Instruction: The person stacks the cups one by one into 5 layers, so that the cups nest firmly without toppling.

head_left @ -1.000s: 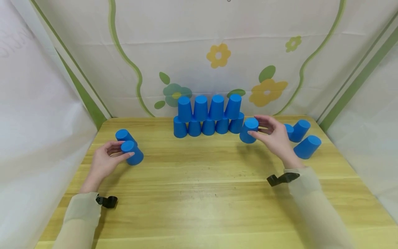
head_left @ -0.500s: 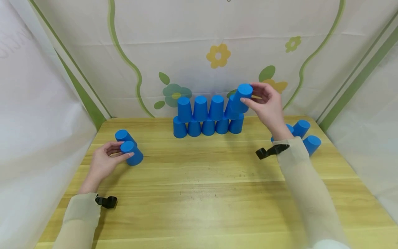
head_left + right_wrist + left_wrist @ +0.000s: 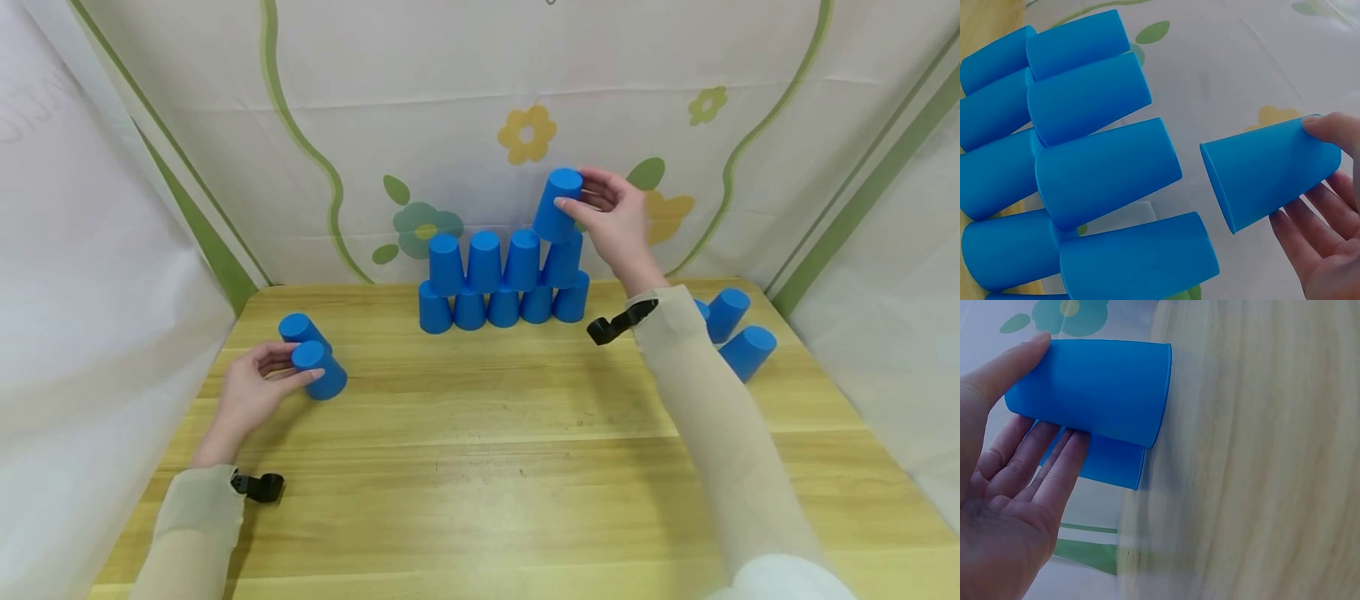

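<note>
Nearest me: my pale sleeves [image 3: 198, 504] reach in over the wood-grain desk [image 3: 480, 467], a small black wrist mount [image 3: 260, 487] at each cuff.

Left hand [image 3: 251, 396]: thumb on one side, fingers [image 3: 1063, 472] on the other, pinching the near left cup [image 3: 324, 382] towards its narrow end. Cup is blue, mouth down, at the left part of the desk; I cannot tell whether its rim bears fully on the wood. Just behind it, partly covered, is the far left cup [image 3: 297, 327], also blue; contact between the two is unclear.

Right part of desk: three more cups [image 3: 750, 352], blue, mouth down, grouped close; my right sleeve hides part of the group.

Right hand [image 3: 618, 221]: thumb and fingers clamped on the raised cup [image 3: 553, 218], near its closed end. Cup is mouth down in the air, above the right portion of the stack; the right wrist view shows a gap between its rim and the upper row.

Stack, near the desk's back edge: lower row [image 3: 503, 312] of five, upper row [image 3: 484, 262] of four, each upper cup bridging two below.

Farthest: white backdrop [image 3: 420, 142] printed with yellow and teal flowers.
</note>
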Tool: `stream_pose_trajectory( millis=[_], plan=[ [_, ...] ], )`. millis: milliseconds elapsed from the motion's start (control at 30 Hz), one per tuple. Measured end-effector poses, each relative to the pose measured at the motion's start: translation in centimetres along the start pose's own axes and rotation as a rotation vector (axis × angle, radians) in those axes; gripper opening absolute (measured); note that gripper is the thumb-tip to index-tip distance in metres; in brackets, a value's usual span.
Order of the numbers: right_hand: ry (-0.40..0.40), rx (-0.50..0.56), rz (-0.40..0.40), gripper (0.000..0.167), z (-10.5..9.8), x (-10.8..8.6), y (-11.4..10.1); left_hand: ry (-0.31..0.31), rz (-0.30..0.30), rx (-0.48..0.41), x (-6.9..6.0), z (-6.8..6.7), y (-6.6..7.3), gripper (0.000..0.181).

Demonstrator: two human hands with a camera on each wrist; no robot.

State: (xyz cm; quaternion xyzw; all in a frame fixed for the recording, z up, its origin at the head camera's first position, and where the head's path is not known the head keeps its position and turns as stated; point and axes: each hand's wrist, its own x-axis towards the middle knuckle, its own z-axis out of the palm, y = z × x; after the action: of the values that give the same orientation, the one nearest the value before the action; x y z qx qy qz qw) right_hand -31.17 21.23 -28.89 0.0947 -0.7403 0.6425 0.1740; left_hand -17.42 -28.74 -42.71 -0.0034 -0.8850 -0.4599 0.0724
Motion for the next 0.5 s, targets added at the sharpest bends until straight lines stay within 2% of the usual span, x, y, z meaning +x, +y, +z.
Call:
stream_pose_trajectory(
  millis=[367, 500],
  plan=[
    [-0.015, -0.069, 0.002, 0.054, 1.08, 0.39, 0.87, 0.015, 0.006, -0.019, -0.08, -0.07, -0.02, 0.060],
    [-0.014, -0.081, 0.006, 0.054, 1.04, 0.39, 1.07, 0.016, 0.006, -0.043, -0.31, -0.08, 0.52, 0.060]
  ],
)
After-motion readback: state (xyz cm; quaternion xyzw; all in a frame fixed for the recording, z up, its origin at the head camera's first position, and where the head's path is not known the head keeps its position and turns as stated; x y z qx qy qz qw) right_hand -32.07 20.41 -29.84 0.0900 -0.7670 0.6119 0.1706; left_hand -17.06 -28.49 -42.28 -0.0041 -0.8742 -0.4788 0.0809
